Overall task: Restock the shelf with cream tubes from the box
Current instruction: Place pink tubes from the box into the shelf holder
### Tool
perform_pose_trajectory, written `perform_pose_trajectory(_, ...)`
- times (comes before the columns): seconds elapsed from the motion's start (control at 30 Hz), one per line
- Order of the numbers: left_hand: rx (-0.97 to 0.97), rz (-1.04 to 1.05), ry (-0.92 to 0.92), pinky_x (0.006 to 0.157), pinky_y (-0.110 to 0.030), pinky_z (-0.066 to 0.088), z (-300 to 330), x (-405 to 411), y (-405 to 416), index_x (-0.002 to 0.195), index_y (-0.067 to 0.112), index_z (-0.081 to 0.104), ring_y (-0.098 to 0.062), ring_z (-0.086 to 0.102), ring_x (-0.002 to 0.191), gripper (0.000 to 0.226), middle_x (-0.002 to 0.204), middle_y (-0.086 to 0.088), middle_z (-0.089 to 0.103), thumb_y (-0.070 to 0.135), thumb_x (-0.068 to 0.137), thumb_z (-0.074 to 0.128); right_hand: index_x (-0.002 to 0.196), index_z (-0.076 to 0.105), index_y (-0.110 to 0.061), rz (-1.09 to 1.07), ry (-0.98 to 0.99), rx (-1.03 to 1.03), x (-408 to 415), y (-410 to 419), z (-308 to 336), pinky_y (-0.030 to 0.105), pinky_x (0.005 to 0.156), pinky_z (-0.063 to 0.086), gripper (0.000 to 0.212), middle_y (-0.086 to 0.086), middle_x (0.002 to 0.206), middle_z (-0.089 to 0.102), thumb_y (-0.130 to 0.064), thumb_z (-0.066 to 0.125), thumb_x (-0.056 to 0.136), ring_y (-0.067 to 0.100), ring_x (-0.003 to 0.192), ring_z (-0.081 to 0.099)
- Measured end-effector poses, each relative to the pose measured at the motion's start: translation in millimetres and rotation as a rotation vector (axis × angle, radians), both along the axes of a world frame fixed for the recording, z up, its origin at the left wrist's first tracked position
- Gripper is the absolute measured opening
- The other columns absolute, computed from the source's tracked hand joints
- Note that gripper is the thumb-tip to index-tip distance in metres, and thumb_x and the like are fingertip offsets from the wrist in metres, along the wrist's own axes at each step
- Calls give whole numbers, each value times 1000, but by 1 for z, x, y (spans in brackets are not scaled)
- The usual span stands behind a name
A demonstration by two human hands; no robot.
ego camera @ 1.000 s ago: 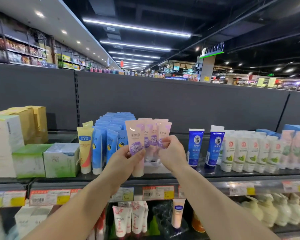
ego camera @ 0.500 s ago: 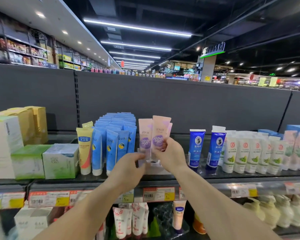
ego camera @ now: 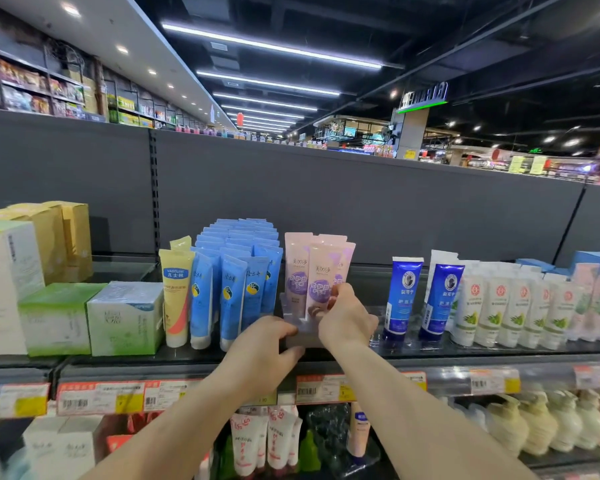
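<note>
Partly hidden behind both hands, the pink cream tubes (ego camera: 317,271) stand upright on the shelf (ego camera: 413,355), between the blue tubes (ego camera: 236,282) and two dark-blue tubes (ego camera: 400,296). The right hand (ego camera: 347,317) pinches the lower part of the front tubes. The left hand (ego camera: 260,351) curls its fingers at their caps; what it grips is unclear. Yellow Vaseline tube (ego camera: 177,292) stands further left.

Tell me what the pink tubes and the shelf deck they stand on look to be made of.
Pink tubes: likely soft plastic, satin finish, with flat crimped top seams and printed labels. Shelf deck: seemingly glass or glossy clear plastic; it mirrors the tubes standing on it. Neither is certain from looks.
</note>
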State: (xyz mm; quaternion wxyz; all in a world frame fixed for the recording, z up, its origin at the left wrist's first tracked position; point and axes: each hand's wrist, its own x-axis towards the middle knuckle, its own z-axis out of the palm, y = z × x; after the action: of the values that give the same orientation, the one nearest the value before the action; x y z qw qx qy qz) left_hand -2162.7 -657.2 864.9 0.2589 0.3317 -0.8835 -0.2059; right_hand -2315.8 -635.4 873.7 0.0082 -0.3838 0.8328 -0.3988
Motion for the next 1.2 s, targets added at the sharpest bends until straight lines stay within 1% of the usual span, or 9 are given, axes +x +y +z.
perform_pose_trajectory(0.03,1,-4,2,96,-26,45,0,0,0,127,30,59,-5,51,108,36,122,14,56,37,92,61,117,46,-27,-11,1,15,0,-1,0,35,87,41,34,0,119,59,-28,66,89,18,96,36)
perform_pose_trajectory(0.17,5,-19,15,101,-23,42,-2,1,-2,131,29,57,-3,49,116,40,128,14,53,35,92,61,112,49,-26,-99,79,136,0,-4,3,37,90,37,33,-1,111,62,-32,70,86,21,103,53)
perform_pose_trajectory(0.4,-22,-36,25,100,-21,38,-2,2,-2,134,30,54,-5,47,121,42,133,13,51,35,92,60,110,40,-25,-161,86,116,4,-11,-3,38,88,34,49,-3,105,60,-49,71,80,22,104,56)
perform_pose_trajectory(0.53,-21,-36,17,98,-17,34,-4,3,-2,136,28,53,-4,46,123,45,136,14,49,35,93,60,105,44,-26,-180,103,101,2,-15,-7,37,86,33,42,-3,104,63,-50,70,82,19,98,56)
perform_pose_trajectory(0.67,-18,-42,19,98,-16,33,-4,4,-3,138,26,52,-4,46,124,46,137,13,48,35,93,59,104,44,-26,-162,98,127,1,-12,-3,35,86,31,41,-4,104,62,-51,70,82,19,99,57)
perform_pose_trajectory(0.87,-20,-45,15,103,-20,35,-5,4,-3,137,25,52,-4,45,125,46,140,13,46,35,93,60,103,44,-27,-149,96,141,3,-11,-2,36,89,35,42,-3,103,62,-53,69,82,19,98,57)
perform_pose_trajectory(0.97,-13,-54,13,105,-21,34,-4,5,-5,137,24,52,-5,45,126,47,141,11,46,34,93,60,97,45,-27,-139,39,109,4,-12,-1,39,92,43,42,-3,100,62,-53,71,78,21,98,57)
perform_pose_trajectory(1.1,34,-65,27,96,-19,34,1,6,-8,136,25,52,-7,48,123,44,138,8,51,29,93,60,95,44,-27,-114,-3,-1,13,-4,0,45,87,49,41,-5,97,61,-48,74,77,20,95,58)
perform_pose_trajectory(1.2,105,-70,31,95,-25,40,8,7,-6,137,22,52,-12,51,121,43,136,3,55,26,95,57,99,43,-26,-113,43,-6,25,7,-2,39,85,49,38,-2,104,61,-44,72,81,20,100,55)
